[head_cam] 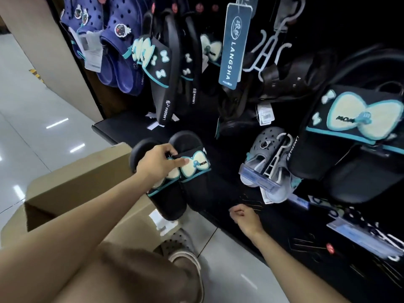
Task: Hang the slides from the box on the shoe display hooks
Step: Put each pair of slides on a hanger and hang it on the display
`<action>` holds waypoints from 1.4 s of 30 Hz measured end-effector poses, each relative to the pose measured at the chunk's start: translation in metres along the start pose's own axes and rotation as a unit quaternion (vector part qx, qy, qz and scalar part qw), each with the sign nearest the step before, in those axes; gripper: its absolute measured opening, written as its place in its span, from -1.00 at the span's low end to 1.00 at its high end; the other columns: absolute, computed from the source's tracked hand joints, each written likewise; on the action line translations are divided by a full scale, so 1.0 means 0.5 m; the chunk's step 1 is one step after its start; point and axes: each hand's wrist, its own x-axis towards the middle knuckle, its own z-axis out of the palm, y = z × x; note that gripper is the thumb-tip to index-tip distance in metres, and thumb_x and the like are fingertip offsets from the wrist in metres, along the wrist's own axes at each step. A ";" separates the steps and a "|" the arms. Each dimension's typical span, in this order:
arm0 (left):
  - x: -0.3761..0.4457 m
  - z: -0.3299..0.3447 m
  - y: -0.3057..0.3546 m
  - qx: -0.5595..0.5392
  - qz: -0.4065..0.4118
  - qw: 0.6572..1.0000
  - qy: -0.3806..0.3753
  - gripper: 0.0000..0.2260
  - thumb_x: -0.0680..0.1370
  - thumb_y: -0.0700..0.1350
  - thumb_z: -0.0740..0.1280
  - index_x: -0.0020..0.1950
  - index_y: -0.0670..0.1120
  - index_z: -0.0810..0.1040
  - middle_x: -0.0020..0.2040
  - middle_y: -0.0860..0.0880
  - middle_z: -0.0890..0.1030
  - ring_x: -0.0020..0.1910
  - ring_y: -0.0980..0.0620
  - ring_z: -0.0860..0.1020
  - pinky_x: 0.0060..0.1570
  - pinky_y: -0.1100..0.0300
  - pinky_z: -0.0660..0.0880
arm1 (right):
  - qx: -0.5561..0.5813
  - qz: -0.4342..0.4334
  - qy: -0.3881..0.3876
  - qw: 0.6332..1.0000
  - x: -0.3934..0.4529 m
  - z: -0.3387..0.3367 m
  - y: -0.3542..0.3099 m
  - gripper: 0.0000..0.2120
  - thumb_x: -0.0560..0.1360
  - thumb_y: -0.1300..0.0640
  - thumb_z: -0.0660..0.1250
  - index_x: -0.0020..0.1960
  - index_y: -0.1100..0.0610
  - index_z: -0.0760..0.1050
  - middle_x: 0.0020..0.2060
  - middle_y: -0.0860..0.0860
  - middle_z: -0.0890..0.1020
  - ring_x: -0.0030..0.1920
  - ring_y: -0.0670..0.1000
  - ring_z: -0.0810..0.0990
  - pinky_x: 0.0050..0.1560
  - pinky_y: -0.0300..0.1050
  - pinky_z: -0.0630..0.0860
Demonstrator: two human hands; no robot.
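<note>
My left hand point(159, 164) grips a pair of black slides point(192, 171) with cream and teal bows across their straps, holding them side by side above the open cardboard box point(72, 189). My right hand point(244, 216) reaches low toward thin dark wire hooks point(251, 201) on the black display wall, fingers loosely curled with nothing in them. Matching bow slides hang on the wall at upper left point(161, 68) and at the right point(358, 132).
Navy clogs point(113, 51) hang at the top left, grey clogs point(269, 162) on a white hanger at mid right, and a blue LANGSHA tag point(234, 44) dangles at the top. More wire hooks point(306, 243) stick out lower right. My leg and a grey clog point(183, 246) stand beside the box.
</note>
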 end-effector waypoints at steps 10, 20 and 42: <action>-0.080 0.224 0.034 -0.055 -0.067 0.994 -0.064 -0.63 0.32 0.24 0.52 -0.09 0.03 0.54 -0.24 0.07 0.54 -0.31 0.09 0.52 -0.22 0.16 0.43 | -0.002 0.126 0.117 0.985 -0.050 -0.115 0.197 -0.85 0.55 0.21 0.37 0.11 0.14 0.60 0.02 0.06 0.68 0.01 0.04 0.60 0.00 -0.19 0.42; -0.095 0.270 0.044 -0.065 -0.062 0.993 -0.083 -0.65 0.31 0.21 0.55 -0.11 0.03 0.55 -0.25 0.07 0.49 -0.32 0.06 0.47 -0.25 0.15 0.38 | -0.152 0.194 0.131 0.960 -0.071 -0.144 0.314 -0.39 0.59 0.05 0.30 0.58 0.05 0.16 0.58 0.06 0.13 0.51 0.24 0.14 0.40 0.08 0.28; -0.108 0.306 0.065 -0.054 -0.080 0.987 -0.125 -0.69 0.36 0.14 0.54 -0.10 -0.01 0.56 -0.33 0.00 0.47 -0.46 0.06 0.40 -0.46 0.22 0.31 | -0.087 0.065 0.166 0.980 -0.109 -0.104 0.359 -0.65 0.52 0.24 0.41 0.28 0.08 0.48 -0.04 -0.04 0.62 0.06 0.06 0.60 -0.05 0.02 0.58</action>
